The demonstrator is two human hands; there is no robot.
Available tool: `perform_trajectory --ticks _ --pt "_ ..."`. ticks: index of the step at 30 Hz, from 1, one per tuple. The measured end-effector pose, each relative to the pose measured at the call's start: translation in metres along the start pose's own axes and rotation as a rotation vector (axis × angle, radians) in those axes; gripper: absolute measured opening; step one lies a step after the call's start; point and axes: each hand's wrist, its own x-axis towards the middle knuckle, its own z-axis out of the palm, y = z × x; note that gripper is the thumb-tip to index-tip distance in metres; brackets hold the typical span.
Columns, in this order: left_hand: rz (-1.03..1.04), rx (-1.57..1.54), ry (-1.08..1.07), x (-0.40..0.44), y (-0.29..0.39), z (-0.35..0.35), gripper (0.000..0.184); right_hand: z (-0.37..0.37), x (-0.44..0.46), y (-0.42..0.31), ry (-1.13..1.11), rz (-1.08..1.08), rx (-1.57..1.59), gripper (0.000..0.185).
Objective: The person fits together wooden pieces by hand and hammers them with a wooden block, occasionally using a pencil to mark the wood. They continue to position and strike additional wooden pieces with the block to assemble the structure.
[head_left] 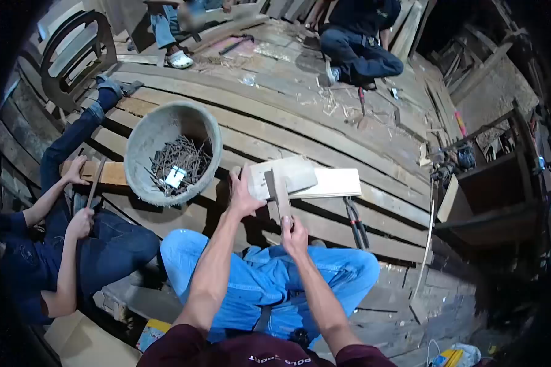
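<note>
My left hand (pixel 243 194) grips the left end of a short pale wooden board (pixel 300 173) in front of my knees. In my right hand (pixel 294 235) is a narrow, flat wooden-looking strip (pixel 280 192), held upright across the board's near side. I cannot make out whether the strip touches the board or what tool it may be. A lighter plank (pixel 337 182) lies partly under the board and sticks out to the right. Pincers (pixel 356 223) with dark handles rest just right of my right hand.
A grey bucket (pixel 134 144) with rusty nails (pixel 179 156) and a small white object stands left of my hands. At left, a co-worker (pixel 98 235) holds a long narrow tool over wood. Two more people sit farther back. A wooden cabinet frame (pixel 496 189) stands right on the slatted floor.
</note>
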Motion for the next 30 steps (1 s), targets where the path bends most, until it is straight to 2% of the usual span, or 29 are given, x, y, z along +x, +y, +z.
perform_trajectory --ticks 2,3,5,6,7,9,10,13,15,16,19,26,27,28,30 --pt "0.158 -0.004 0.097 0.003 0.021 -0.009 0.122 0.007 0.0 0.02 0.029 0.042 0.089 0.042" --pt "0.157 0.297 0.049 0.002 0.044 -0.024 0.12 0.007 0.002 0.023 0.046 0.058 0.107 0.038" --pt "0.316 0.519 0.056 0.006 0.07 -0.04 0.12 -0.012 0.002 -0.013 0.097 0.102 0.29 0.033" --pt "0.351 0.55 0.022 0.012 0.081 -0.048 0.12 -0.004 0.003 -0.002 0.217 0.019 0.252 0.032" --pt "0.379 0.611 -0.026 0.018 0.095 -0.057 0.119 -0.011 0.004 -0.007 0.158 0.126 0.319 0.032" --pt "0.521 0.784 -0.069 0.033 0.118 -0.072 0.119 -0.003 0.009 -0.002 0.34 0.045 0.333 0.032" --pt "0.588 0.883 -0.047 0.04 0.13 -0.078 0.119 -0.002 0.011 0.004 0.354 0.045 0.326 0.032" --pt "0.579 1.055 -0.144 0.06 0.172 -0.094 0.116 -0.002 0.02 0.007 0.39 0.094 0.37 0.036" --pt "0.568 1.211 -0.071 0.069 0.182 -0.09 0.101 -0.014 0.015 -0.003 0.16 0.304 0.678 0.036" --pt "0.561 1.263 -0.076 0.069 0.186 -0.091 0.096 -0.005 0.018 0.007 0.203 0.238 0.682 0.036" --pt "0.563 1.349 -0.091 0.073 0.176 -0.078 0.096 -0.012 0.017 -0.002 0.176 0.346 0.747 0.037" --pt "0.578 1.294 -0.176 0.07 0.166 -0.065 0.094 -0.013 0.016 -0.001 0.13 0.403 0.759 0.04" --pt "0.531 1.291 -0.273 0.065 0.179 -0.07 0.091 -0.014 0.017 -0.002 0.124 0.42 0.764 0.04" --pt "0.556 1.272 -0.289 0.065 0.177 -0.071 0.089 -0.009 0.018 0.0 0.175 0.378 0.755 0.04" --pt "0.603 1.297 -0.366 0.063 0.184 -0.078 0.082 -0.013 0.02 -0.008 0.14 0.424 0.746 0.038"
